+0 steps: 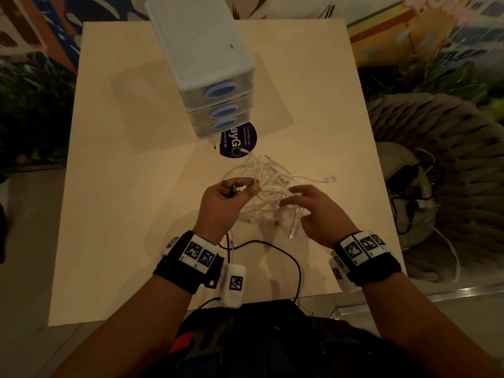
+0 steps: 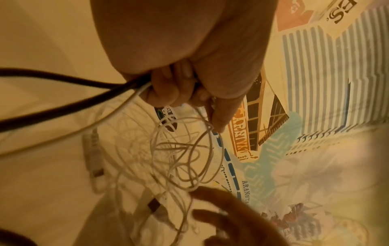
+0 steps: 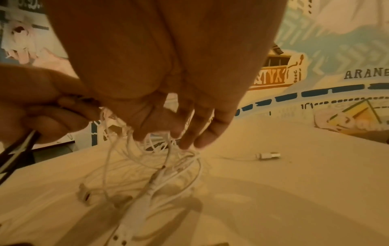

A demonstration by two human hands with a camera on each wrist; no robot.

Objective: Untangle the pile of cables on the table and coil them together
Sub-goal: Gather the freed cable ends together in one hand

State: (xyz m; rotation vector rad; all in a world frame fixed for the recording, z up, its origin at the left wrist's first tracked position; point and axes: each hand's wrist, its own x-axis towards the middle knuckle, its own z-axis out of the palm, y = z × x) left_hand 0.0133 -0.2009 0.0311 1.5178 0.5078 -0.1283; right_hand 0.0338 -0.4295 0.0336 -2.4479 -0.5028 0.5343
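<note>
A tangle of thin white cables lies on the beige table, partly lifted. My left hand grips a bundle of plug ends, a black cable and white strands; in the left wrist view its fingers curl round them and loops hang below. My right hand hovers over the tangle's right side, its straight spread fingers dipping into the white strands without closing. One white plug end lies apart on the table.
A white three-drawer unit stands at the back centre, with a round purple sticker in front of it. The black cable trails off the table's near edge. A woven seat with dark cables on it stands to the right.
</note>
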